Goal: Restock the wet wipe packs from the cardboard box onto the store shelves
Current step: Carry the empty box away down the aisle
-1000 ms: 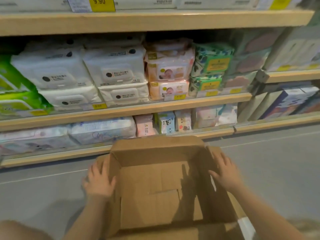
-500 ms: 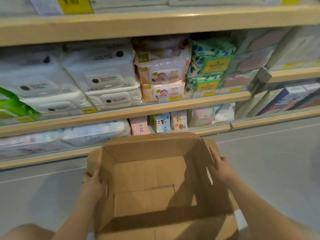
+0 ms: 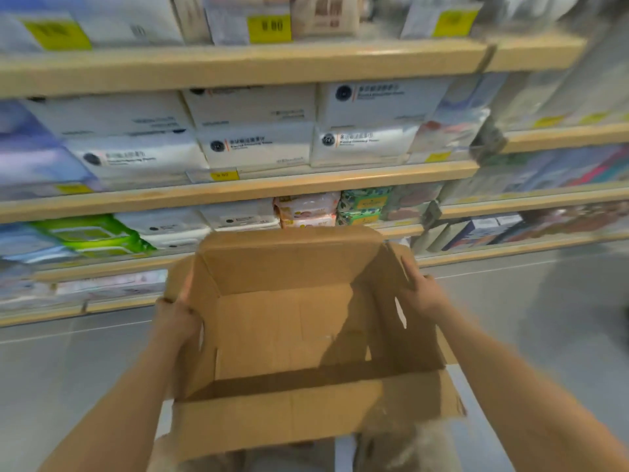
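An open brown cardboard box (image 3: 292, 335) is held in front of me, flaps up, with nothing inside it. My left hand (image 3: 175, 318) grips its left wall and flap. My right hand (image 3: 420, 291) grips its right wall near the top. Behind the box, wooden shelves (image 3: 238, 189) carry wet wipe packs: white packs (image 3: 238, 219), a green pack (image 3: 88, 235), pink packs (image 3: 306, 209) and green-patterned packs (image 3: 362, 206). Larger white packs (image 3: 258, 144) fill the shelf above. The picture is blurred.
Yellow price tags (image 3: 269, 28) hang on the shelf fronts. A second shelf unit (image 3: 544, 195) with coloured boxes adjoins on the right. Grey floor (image 3: 527, 318) runs along the shelves on both sides of the box.
The box has come up off the floor with both hands now gripping its sides. The view has risen, so higher shelves show and the lower ones have dropped down the frame.
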A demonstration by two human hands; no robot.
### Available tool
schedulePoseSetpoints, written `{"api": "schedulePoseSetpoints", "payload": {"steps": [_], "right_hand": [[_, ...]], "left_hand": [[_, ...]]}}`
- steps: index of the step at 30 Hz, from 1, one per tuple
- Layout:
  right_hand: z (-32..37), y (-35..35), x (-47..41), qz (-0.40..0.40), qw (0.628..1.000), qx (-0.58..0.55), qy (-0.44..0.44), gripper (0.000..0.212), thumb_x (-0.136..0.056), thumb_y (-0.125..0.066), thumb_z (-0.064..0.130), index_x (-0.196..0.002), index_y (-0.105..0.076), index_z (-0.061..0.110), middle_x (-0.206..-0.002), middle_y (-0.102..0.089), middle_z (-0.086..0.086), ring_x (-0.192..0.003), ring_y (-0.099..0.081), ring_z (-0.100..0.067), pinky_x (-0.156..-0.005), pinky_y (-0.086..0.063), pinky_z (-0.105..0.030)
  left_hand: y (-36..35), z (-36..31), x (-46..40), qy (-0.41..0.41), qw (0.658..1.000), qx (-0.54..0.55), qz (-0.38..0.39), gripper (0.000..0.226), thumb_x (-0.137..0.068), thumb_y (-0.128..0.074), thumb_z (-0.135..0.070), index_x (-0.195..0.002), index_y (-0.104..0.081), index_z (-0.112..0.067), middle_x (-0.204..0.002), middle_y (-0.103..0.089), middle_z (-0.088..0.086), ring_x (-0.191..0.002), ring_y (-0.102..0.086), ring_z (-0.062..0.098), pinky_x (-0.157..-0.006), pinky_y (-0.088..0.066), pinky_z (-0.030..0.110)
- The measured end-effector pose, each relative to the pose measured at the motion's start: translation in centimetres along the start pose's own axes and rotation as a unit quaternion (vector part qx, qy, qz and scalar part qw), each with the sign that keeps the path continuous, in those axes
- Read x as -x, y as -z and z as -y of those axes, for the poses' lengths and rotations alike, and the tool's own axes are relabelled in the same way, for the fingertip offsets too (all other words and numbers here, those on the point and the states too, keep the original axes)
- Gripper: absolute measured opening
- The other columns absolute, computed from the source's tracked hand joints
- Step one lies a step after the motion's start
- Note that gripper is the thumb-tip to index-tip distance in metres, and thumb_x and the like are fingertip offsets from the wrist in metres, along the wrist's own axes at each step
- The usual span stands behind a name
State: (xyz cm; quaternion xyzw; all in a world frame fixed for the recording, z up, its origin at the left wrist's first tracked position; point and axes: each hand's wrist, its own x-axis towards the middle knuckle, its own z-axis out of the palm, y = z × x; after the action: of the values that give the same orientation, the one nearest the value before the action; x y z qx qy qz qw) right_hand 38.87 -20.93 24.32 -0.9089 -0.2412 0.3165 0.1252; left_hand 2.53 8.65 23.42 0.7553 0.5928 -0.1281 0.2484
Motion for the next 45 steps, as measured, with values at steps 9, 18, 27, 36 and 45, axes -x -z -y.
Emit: {"api": "schedulePoseSetpoints", "payload": {"steps": [9,18,27,36,45], "right_hand": [[3.1,13.2,5.7,0.011,0.996,-0.013,0.093,0.076,-0.089,-0.051,0.032,-0.146,-0.003,0.049,-0.133,-0.05,-0.019,-0.111,-0.056,-0.039,-0.093,-0.045,-0.041],[8.6,17.7,6.2,0.047,0.98,0.04,0.188,0.073,-0.095,-0.05,0.023,-0.15,-0.004,0.038,-0.148,-0.036,-0.017,-0.131,-0.04,-0.038,-0.106,-0.034,-0.045],[22.8,14.5,7.1,0.108,0.937,0.097,0.317,0.076,-0.092,-0.053,0.023,-0.148,-0.006,0.044,-0.14,-0.045,-0.017,-0.119,-0.051,-0.036,-0.103,-0.04,-0.047],[40.7,7.2,9.4,0.143,0.853,0.153,0.477,0.078,-0.089,-0.053,0.029,-0.146,-0.003,0.049,-0.129,-0.05,-0.025,-0.114,-0.052,-0.039,-0.096,-0.044,-0.044],[55.8,0.4,13.0,0.132,0.779,0.216,0.573,0.078,-0.084,-0.052,0.037,-0.148,-0.006,0.044,-0.136,-0.045,-0.023,-0.111,-0.054,-0.038,-0.085,-0.048,-0.04]], "left_hand": [[12.7,-5.7,12.3,0.025,0.998,0.01,-0.06,0.078,-0.095,-0.047,-0.021,-0.142,0.006,-0.053,-0.14,-0.028,0.035,-0.121,-0.043,0.048,-0.108,-0.032,0.052],[15.2,-4.3,21.0,0.114,0.984,0.084,-0.11,0.081,-0.093,-0.049,-0.02,-0.139,0.007,-0.057,-0.142,-0.031,0.031,-0.121,-0.043,0.049,-0.104,-0.037,0.054],[16.1,5.5,26.5,0.269,0.943,0.099,-0.167,0.065,-0.093,-0.049,-0.022,-0.15,-0.018,-0.029,-0.13,-0.048,0.029,-0.111,-0.053,0.044,-0.096,-0.046,0.048],[18.2,15.4,31.4,0.389,0.878,0.149,-0.237,0.07,-0.095,-0.047,-0.023,-0.148,-0.004,-0.04,-0.137,-0.041,0.031,-0.119,-0.049,0.043,-0.101,-0.042,0.045],[19.5,23.6,32.8,0.467,0.816,0.214,-0.266,0.072,-0.096,-0.044,-0.028,-0.142,0.006,-0.054,-0.138,-0.036,0.033,-0.116,-0.049,0.047,-0.102,-0.041,0.048]]}}
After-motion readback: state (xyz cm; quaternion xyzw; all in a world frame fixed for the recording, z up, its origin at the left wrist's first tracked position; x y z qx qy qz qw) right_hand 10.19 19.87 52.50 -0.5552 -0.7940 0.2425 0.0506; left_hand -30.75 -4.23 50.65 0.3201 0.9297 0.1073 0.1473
